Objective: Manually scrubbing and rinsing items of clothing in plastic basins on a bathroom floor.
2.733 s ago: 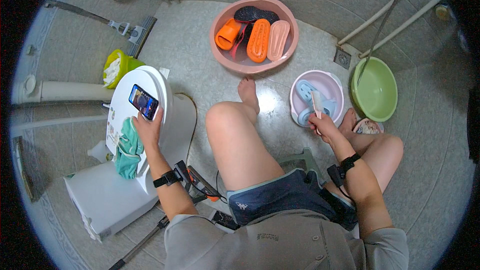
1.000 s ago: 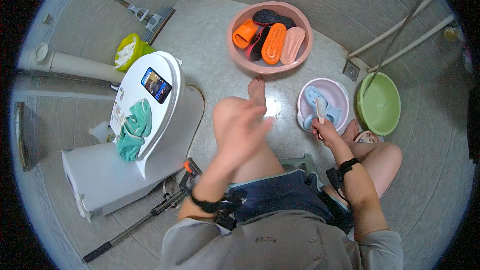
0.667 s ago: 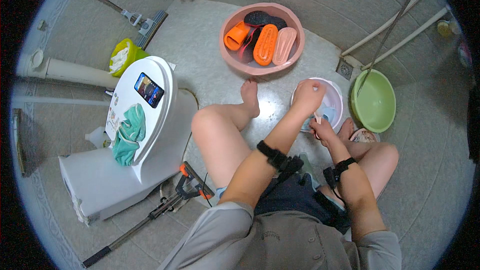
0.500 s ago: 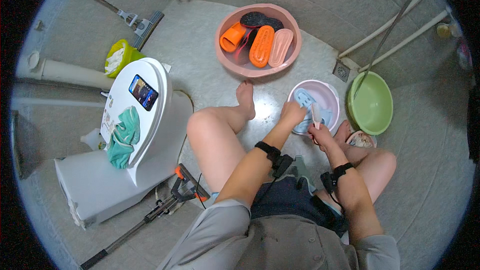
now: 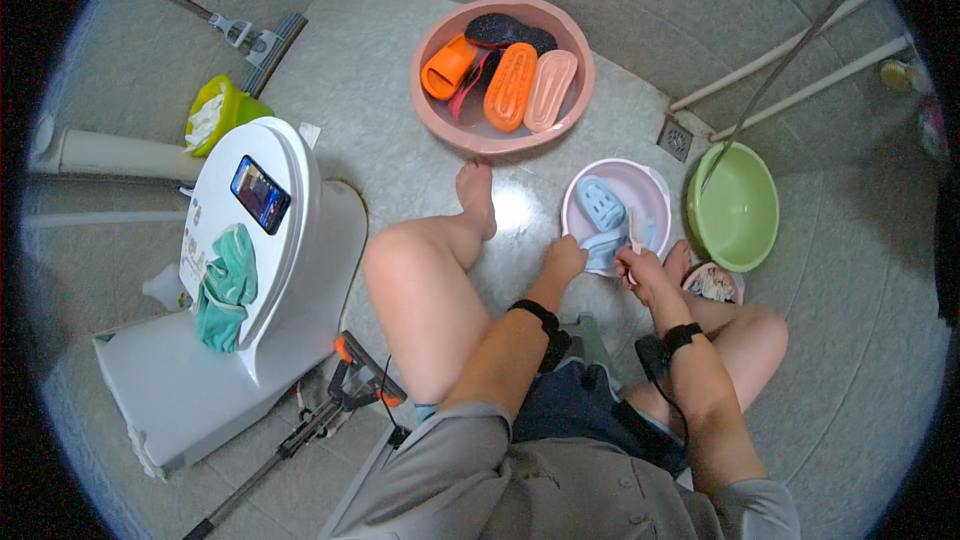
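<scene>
Between my feet stands a small pale pink-white basin (image 5: 661, 202) with blue slippers inside. One blue slipper (image 5: 600, 202) lies toward the far left of the basin, its holes showing. My left hand (image 5: 566, 258) is closed at the basin's near left rim, gripping the end of another blue slipper (image 5: 604, 248). In my right hand (image 5: 643, 275), at the near right rim, is a pale pink-white brush (image 5: 636, 228). Its head rests by the nearer slipper; whether they touch is unclear.
A larger pink basin (image 5: 424, 118) ahead holds orange, pink and black slippers. At right are a green basin (image 5: 735, 210) and a floor drain (image 5: 675, 138). A toilet (image 5: 290, 280) with a phone (image 5: 261, 194) and green cloth (image 5: 228, 285) stands left; a mop (image 5: 345, 390) lies beside it.
My left hand has come back toward me from over the basin to its near rim, uncovering the farther blue slipper. The right hand still holds the brush. The view has shifted slightly.
</scene>
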Action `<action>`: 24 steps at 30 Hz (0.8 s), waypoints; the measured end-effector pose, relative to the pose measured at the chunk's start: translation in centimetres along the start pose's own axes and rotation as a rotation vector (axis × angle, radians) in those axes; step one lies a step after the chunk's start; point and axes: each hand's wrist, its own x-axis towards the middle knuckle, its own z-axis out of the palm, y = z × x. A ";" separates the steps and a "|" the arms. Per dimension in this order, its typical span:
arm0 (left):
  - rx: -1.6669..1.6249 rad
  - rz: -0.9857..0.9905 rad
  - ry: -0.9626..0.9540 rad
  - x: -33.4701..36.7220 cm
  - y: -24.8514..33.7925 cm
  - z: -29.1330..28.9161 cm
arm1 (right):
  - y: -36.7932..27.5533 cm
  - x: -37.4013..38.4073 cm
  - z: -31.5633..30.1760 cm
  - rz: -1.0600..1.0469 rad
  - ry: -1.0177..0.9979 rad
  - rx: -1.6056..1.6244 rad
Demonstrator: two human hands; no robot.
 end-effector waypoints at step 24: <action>-0.030 0.134 0.030 -0.3 5.2 0.6 | 4.5 6.0 -2.9 -0.046 0.205 0.289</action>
